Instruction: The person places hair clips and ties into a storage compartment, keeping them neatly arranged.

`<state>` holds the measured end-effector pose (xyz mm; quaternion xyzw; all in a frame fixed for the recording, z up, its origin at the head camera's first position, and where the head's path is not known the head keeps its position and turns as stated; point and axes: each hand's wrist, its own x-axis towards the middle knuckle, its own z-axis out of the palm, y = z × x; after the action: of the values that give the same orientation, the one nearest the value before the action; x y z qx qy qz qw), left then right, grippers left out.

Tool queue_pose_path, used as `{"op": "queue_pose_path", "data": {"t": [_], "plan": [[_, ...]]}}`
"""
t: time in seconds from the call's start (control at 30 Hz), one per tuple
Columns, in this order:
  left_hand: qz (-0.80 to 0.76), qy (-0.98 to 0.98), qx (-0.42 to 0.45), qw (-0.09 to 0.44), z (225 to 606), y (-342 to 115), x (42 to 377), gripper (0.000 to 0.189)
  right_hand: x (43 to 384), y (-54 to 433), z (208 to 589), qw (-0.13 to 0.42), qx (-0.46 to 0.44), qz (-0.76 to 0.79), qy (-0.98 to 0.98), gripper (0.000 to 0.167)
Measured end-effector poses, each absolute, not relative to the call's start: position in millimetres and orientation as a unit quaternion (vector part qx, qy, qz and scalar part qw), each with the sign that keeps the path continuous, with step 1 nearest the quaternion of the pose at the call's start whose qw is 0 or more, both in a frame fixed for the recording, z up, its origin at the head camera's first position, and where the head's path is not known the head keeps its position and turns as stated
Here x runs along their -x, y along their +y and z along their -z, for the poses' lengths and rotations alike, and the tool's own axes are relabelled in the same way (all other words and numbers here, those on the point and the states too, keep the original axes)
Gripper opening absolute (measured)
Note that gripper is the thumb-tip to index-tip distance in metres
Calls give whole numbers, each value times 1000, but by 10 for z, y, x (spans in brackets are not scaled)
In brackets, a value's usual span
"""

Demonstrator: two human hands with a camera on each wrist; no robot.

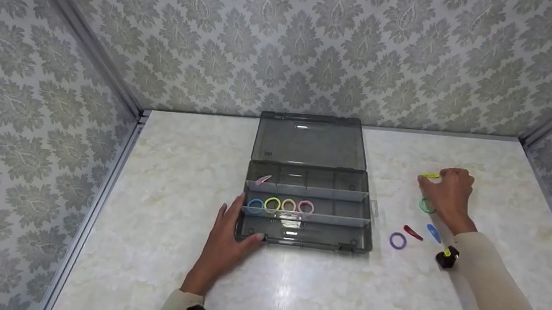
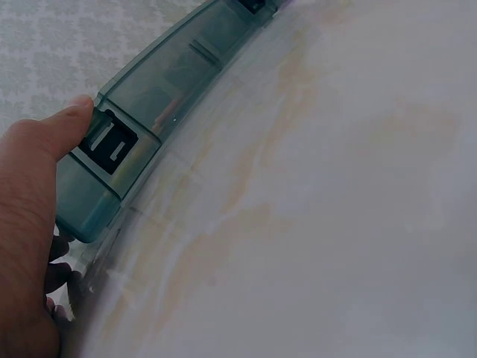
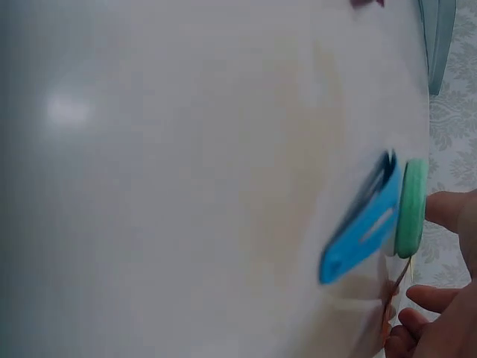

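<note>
A dark see-through organizer box [image 1: 318, 237] lies with its lid [image 1: 310, 145] folded back. My left hand [image 1: 224, 243] holds its front left corner, thumb on the front rim and fingers along the side; the thumb [image 2: 71, 123] shows beside a black latch. At the right, my right hand [image 1: 449, 192] pinches a yellow hair clip [image 1: 430, 175] between thumb and forefinger. Partly under that hand is a green hair tie [image 1: 426, 205]. Nearer me lie a blue hair clip [image 1: 433, 233], a red hair clip [image 1: 413, 232] and a purple hair tie [image 1: 398, 240].
In the box's back row is a pink hair clip [image 1: 263, 179]. The middle row holds several hair ties: blue [image 1: 255, 205], yellow [image 1: 272, 204], orange [image 1: 289, 205] and pink [image 1: 306, 207]. Patterned walls [image 1: 311, 47] border the marbled table [image 1: 178, 166].
</note>
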<state>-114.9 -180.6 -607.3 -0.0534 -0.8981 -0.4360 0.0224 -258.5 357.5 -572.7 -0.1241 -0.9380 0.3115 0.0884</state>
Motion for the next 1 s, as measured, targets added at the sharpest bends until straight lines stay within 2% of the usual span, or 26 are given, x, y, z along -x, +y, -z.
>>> {"op": "queue_pose_path", "data": {"t": [0.4, 0.77, 1.0], "plan": [[432, -901, 44, 15, 6047, -1794, 1164, 106, 2609, 3543, 5710, 74, 126, -304, -941, 64], [439, -898, 39, 15, 6060, -1814, 1154, 106, 2649, 3418, 5665, 54, 132, -276, -951, 74], [431, -900, 55, 24, 6053, -1805, 1149, 106, 2680, 3404, 5655, 65, 137, -294, -944, 62]]}}
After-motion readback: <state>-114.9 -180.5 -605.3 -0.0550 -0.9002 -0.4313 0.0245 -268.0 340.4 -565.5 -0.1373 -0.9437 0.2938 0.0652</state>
